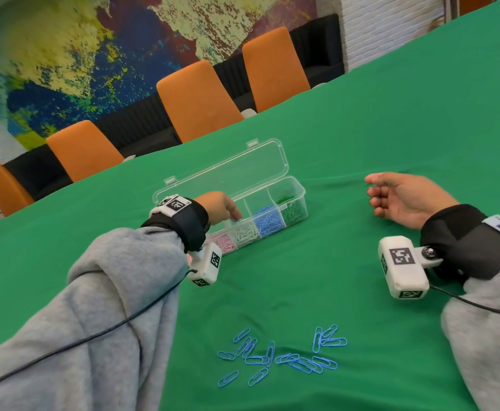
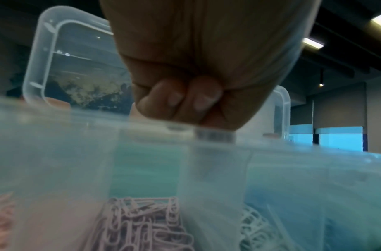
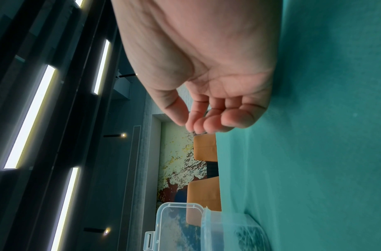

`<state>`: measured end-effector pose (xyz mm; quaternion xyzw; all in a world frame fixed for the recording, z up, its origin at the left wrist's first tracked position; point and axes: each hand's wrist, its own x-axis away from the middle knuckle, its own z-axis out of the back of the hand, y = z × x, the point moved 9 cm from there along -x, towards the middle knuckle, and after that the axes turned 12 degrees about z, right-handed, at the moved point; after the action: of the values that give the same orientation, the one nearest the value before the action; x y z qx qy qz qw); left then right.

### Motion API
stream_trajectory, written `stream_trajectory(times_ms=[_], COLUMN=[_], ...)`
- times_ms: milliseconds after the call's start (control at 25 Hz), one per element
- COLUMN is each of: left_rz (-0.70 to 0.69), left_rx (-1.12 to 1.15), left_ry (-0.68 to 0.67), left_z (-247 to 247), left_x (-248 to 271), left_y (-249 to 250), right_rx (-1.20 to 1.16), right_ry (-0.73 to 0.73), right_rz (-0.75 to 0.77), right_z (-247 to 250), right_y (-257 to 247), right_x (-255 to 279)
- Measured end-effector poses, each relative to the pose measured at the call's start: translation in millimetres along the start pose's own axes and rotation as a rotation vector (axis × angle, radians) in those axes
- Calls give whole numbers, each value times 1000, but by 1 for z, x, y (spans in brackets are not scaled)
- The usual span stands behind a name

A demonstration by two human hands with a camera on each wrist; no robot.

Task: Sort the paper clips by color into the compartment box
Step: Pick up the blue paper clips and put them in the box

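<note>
A clear compartment box (image 1: 301,188) stands open on the green cloth, its lid (image 1: 228,170) lying back. Its sections hold pink (image 1: 223,241), white (image 1: 245,234), blue (image 1: 268,222) and green clips (image 1: 293,210). My left hand (image 1: 235,216) hovers over the white section, fingers curled; a small pale clip seems pinched at the tips. In the left wrist view two curled fingers (image 2: 185,98) show above the box wall (image 2: 56,152). My right hand (image 1: 373,191) rests on its side right of the box, fingers loosely curled, holding nothing (image 3: 193,122). Several loose blue clips (image 1: 272,355) lie near me.
The green cloth (image 1: 391,129) covers a large table. Orange chairs (image 1: 198,99) line its far edge in front of a painted wall. Cables run from both wrist cameras along my grey sleeves (image 1: 109,307).
</note>
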<state>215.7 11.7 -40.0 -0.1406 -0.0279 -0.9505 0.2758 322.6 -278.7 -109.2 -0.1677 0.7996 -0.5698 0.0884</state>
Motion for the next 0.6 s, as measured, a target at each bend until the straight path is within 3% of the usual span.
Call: stream_trajectory(times_ms=[280, 440, 600], left_rz=[-24, -15, 95], left_rx=[500, 448, 169], left_ry=[135, 176, 201], left_z=[25, 26, 25], left_x=[18, 16, 6], left_y=[-9, 1, -8], right_rx=[-5, 8, 9], right_ry=[12, 15, 3], right_rz=[-10, -20, -16], right_z=[3, 2, 0], right_y=[2, 3, 2], right_x=[-1, 0, 0])
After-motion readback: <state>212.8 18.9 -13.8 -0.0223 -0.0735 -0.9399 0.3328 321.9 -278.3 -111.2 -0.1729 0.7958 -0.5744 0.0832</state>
